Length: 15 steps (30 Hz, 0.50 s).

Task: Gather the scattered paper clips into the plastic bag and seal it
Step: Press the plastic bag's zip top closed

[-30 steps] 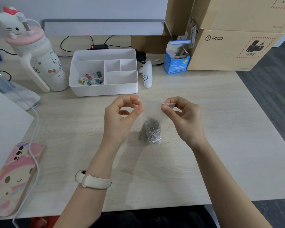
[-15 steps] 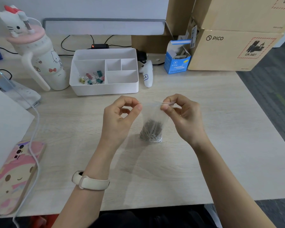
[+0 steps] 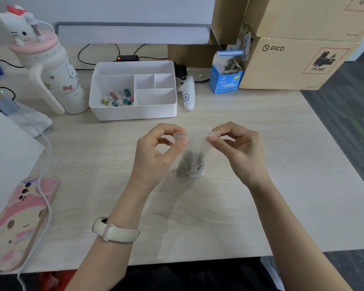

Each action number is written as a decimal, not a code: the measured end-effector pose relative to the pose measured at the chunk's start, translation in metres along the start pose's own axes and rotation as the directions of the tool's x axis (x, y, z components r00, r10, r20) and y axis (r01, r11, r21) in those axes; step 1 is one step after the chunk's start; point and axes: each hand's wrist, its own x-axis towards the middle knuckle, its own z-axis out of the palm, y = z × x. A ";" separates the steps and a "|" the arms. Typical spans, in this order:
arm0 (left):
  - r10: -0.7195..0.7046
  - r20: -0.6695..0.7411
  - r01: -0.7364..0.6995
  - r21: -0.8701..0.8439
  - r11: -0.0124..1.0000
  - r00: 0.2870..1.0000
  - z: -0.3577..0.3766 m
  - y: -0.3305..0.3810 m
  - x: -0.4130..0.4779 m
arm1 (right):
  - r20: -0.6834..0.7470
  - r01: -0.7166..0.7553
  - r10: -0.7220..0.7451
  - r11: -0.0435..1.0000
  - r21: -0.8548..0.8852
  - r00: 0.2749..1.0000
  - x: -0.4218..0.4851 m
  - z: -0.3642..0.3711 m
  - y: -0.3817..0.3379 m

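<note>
While hands [image 3: 156, 156] [image 3: 240, 152] pinch its top, clear bag [image 3: 195, 145] bulges — clips [image 3: 190, 168] at btm.

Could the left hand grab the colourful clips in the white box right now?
Probably yes, once it lets go. The left hand pinches a top corner of the plastic bag; the white box stands open-topped just beyond it, with only table between.

A pale wood-grain desk [image 3: 303, 175] fills the centre. At 12 o'clock stands a plain whitish wall [image 3: 114, 9] (softly, evenly lit). Cardboard boxes [image 3: 292, 64] are stacked at 1 o'clock, and dark grey carpet [image 3: 349, 122] runs from 2 to 4 o'clock.
</note>
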 end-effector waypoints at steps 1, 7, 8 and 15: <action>0.006 0.009 -0.006 0.013 1.000 1.000 0.002 0.000 0.000 | 0.003 0.001 -0.001 1.000 0.004 1.000 0.000 0.001 0.000; 0.068 -0.003 -0.068 0.064 0.996 0.998 0.005 0.001 0.000 | 0.008 0.003 -0.003 1.000 -0.016 1.000 -0.002 0.001 -0.002; 0.081 0.002 -0.081 0.065 0.995 0.997 0.005 0.003 -0.001 | 0.022 0.002 -0.001 1.000 -0.025 1.000 -0.003 0.002 -0.003; 0.061 0.017 -0.062 0.038 0.997 0.998 0.007 0.004 -0.004 | 0.057 0.053 -0.046 0.991 -0.124 0.997 -0.003 0.008 -0.006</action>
